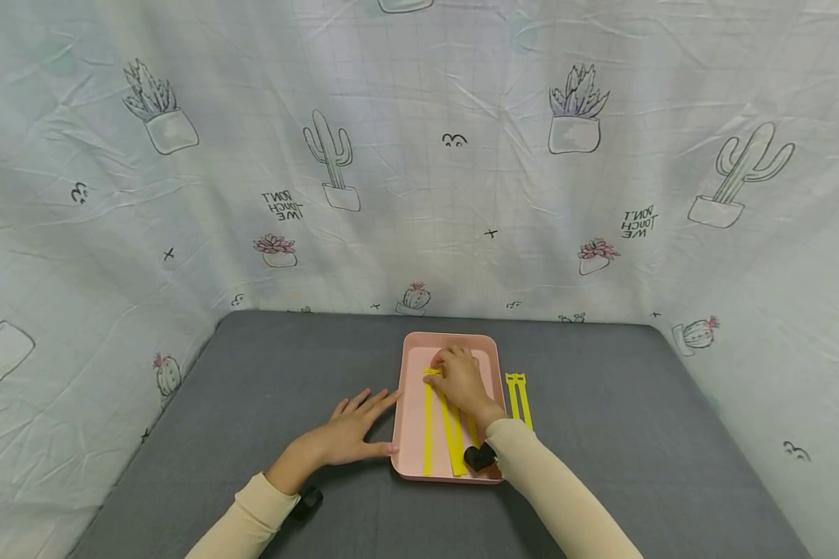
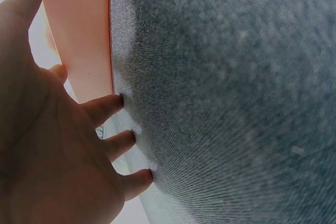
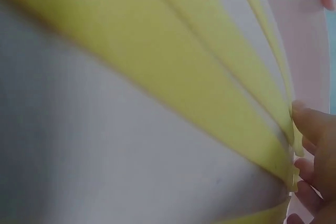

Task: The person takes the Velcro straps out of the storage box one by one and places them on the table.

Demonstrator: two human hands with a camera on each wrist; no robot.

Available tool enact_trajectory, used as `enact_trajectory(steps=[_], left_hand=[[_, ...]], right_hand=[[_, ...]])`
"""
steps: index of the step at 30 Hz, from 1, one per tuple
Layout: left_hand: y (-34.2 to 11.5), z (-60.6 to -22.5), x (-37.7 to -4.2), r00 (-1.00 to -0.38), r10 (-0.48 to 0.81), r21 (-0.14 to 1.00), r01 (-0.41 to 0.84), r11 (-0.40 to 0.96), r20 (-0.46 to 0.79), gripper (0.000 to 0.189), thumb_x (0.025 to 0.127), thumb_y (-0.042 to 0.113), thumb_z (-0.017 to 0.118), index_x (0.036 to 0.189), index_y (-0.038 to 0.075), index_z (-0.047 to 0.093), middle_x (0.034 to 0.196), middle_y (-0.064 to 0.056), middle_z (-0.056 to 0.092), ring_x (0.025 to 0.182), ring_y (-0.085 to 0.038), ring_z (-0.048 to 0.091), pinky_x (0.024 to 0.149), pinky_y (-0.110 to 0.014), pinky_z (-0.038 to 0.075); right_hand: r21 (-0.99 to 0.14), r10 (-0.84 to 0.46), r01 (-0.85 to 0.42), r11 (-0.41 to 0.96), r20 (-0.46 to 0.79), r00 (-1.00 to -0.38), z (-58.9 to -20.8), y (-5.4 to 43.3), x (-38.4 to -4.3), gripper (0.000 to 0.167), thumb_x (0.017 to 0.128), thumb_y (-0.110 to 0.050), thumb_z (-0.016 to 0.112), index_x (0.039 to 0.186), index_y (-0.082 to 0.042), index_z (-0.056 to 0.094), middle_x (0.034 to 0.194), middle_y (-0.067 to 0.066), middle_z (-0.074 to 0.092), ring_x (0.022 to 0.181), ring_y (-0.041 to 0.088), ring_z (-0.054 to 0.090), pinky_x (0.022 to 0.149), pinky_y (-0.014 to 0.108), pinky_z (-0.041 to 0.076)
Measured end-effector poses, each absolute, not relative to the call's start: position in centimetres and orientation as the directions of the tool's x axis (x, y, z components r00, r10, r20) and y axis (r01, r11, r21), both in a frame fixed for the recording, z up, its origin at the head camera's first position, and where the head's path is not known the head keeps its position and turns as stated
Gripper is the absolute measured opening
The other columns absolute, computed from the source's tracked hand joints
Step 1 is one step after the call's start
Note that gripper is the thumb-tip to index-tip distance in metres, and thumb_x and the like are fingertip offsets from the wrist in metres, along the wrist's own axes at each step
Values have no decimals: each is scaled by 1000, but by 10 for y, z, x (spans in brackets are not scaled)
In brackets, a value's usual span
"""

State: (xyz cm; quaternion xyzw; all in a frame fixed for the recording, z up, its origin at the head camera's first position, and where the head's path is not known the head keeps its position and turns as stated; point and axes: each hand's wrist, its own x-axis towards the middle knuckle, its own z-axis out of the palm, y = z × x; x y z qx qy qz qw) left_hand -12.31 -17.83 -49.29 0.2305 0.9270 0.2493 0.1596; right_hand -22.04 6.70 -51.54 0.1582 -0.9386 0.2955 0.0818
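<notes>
Several yellow cable straps [image 1: 428, 431] with slotted heads lie lengthwise in a pink rectangular tray [image 1: 411, 415]. My right hand [image 1: 459, 380] reaches over the far half of the tray, its thumb and fingers pinching at the head end of the straps. In the right wrist view, broad yellow straps [image 3: 173, 61] run toward the fingertips [image 3: 299, 107], where their heads come together. My left hand [image 1: 346, 436] has its fingers spread at the left side of the tray, with thumb and index fingertip right at the rim. The left wrist view shows the tray's pink outer wall [image 2: 79, 35] beside that hand.
Two more yellow straps [image 1: 520, 396] lie on the grey cloth-covered table [image 1: 601, 435], just right of the tray. A white curtain [image 1: 419, 178] printed with cacti hangs behind the table and along both sides.
</notes>
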Motion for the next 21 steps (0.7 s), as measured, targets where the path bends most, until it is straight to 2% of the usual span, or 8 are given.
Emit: enact_trajectory(steps=[5, 12, 16, 21], left_hand=[[-177, -492, -124, -844, 504, 538, 344, 770, -182, 88, 88, 68, 58, 159, 39, 13, 167, -9, 20, 154, -42, 12, 117, -71, 10], [-177, -492, -123, -838, 520, 542, 363, 758, -166, 88, 90, 64, 59, 160, 35, 14, 166, -11, 21, 154, -44, 11, 116, -72, 10], [-178, -494, -122, -838, 522, 535, 371, 759, -159, 89, 90, 65, 59, 160, 35, 13, 166, -12, 21, 154, -44, 11, 115, -73, 10], [-179, -495, -121, -841, 516, 536, 364, 762, -164, 89, 88, 67, 58, 159, 37, 13, 166, -10, 21, 154, -43, 11, 116, -72, 10]], right_hand=[[-534, -255, -347, 771, 240, -937, -515, 68, -222, 22, 84, -31, 80, 95, -16, 69, 104, 4, 63, 111, 26, 49, 97, 49, 39], [-613, -199, -331, 717, 274, -941, -512, 73, -221, 17, 86, -26, 78, 92, -14, 68, 107, 6, 61, 114, 30, 49, 102, 53, 37], [-603, -200, -324, 729, 266, -943, -511, 77, -220, 13, 87, -26, 77, 90, -16, 70, 108, 6, 61, 115, 30, 48, 102, 53, 36], [-589, -221, -326, 740, 245, -944, -512, 78, -218, 17, 83, -31, 80, 90, -17, 72, 105, 5, 59, 113, 29, 47, 102, 50, 35]])
